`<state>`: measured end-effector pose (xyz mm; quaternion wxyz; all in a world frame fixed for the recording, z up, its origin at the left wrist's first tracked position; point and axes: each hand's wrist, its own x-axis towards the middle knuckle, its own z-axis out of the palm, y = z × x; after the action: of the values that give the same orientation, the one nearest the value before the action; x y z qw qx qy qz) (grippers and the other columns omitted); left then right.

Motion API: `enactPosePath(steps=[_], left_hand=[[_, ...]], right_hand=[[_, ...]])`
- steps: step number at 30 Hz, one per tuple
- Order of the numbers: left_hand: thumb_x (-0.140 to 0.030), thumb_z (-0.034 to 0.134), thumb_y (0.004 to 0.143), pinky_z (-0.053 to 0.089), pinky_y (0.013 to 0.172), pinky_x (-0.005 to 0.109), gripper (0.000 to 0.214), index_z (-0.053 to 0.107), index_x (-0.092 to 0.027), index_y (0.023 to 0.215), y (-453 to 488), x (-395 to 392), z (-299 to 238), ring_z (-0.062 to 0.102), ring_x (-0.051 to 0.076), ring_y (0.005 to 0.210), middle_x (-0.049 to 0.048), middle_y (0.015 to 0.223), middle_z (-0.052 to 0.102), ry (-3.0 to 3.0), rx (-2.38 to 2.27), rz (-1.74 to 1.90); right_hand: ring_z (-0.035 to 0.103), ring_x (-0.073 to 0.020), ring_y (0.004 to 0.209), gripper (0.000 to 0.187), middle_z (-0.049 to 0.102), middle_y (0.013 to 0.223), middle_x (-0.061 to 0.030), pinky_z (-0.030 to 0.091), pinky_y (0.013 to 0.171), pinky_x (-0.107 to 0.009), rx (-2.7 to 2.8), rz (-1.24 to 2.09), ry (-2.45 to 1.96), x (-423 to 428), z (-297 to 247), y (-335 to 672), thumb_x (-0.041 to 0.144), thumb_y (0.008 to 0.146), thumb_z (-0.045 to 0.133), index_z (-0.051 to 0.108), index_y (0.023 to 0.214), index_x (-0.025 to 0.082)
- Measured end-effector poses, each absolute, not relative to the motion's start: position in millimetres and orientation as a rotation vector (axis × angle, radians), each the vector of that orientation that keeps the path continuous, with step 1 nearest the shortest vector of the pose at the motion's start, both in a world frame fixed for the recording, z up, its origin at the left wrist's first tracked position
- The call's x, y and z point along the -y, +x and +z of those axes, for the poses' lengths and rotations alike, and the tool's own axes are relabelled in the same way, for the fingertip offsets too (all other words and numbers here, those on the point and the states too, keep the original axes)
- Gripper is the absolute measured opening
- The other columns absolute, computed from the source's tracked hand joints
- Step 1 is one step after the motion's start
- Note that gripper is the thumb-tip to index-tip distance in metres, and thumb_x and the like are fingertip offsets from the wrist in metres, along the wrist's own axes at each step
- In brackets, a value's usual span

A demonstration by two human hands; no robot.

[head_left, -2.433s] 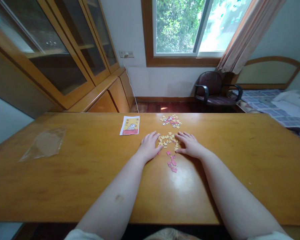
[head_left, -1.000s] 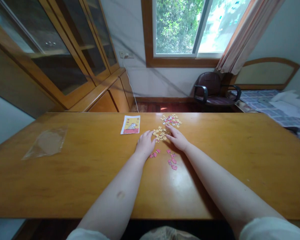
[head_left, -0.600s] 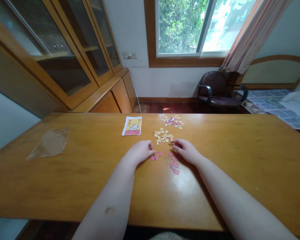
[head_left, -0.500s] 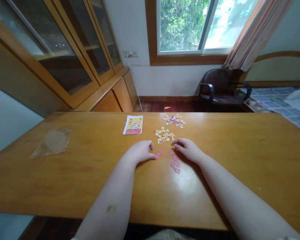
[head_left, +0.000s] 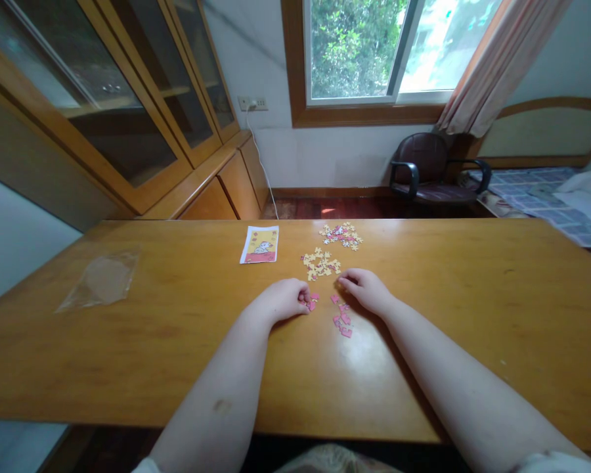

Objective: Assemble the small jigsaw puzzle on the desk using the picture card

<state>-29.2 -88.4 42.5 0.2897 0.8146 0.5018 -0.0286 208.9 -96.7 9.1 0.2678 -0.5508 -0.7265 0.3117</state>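
Small, flat pink jigsaw pieces (head_left: 315, 297) lie on the brown wooden table (head_left: 423, 269) at the left hand (head_left: 288, 299), likely light, stiff, best pinched edgewise; its fingers and the right hand's (head_left: 368, 290) are narrow, any hold impossible to tell.

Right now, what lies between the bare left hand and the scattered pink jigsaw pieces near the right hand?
Head view: other pink jigsaw pieces at the left hand, then brown wooden tabletop.
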Motion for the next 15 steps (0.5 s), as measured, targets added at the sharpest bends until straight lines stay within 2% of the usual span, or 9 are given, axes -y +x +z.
enactPosePath(steps=[4, 9, 15], left_hand=[[-0.027, 0.066, 0.064, 0.042, 0.063, 0.023, 0.024, 0.062, -0.023, 0.088, -31.6, 87.8, 42.0, 0.06, 0.016, 0.076, -0.0003, 0.088, 0.067, 2.17, -1.372, -0.037], [-0.028, 0.067, 0.06, 0.041, 0.062, 0.024, 0.026, 0.06, -0.022, 0.084, -38.0, 89.1, 44.4, 0.059, 0.016, 0.073, 0.0003, 0.086, 0.066, 2.151, -1.428, -0.101], [-0.026, 0.065, 0.062, 0.04, 0.059, 0.024, 0.023, 0.061, -0.022, 0.084, -40.7, 89.7, 46.2, 0.058, 0.016, 0.071, 0.0003, 0.084, 0.065, 2.138, -1.445, -0.122]], right_hand=[[0.06, -0.0168, 0.073, 0.024, 0.069, 0.078, -0.0028, 0.042, 0.069, -0.027, 1.964, 0.838, -1.501, 97.5, 11.9, 207.7, 0.034, 0.085, 0.051, 0.068, 0.081, 0.018], [0.059, -0.0162, 0.072, 0.023, 0.068, 0.077, -0.0023, 0.041, 0.068, -0.026, 1.971, 0.84, -1.51, 97.7, 10.7, 208.6, 0.033, 0.085, 0.05, 0.067, 0.079, 0.018], [0.059, -0.0163, 0.071, 0.024, 0.068, 0.076, -0.0019, 0.041, 0.067, -0.026, 1.971, 0.838, -1.507, 97.5, 10.8, 208.5, 0.034, 0.085, 0.051, 0.068, 0.078, 0.019]])
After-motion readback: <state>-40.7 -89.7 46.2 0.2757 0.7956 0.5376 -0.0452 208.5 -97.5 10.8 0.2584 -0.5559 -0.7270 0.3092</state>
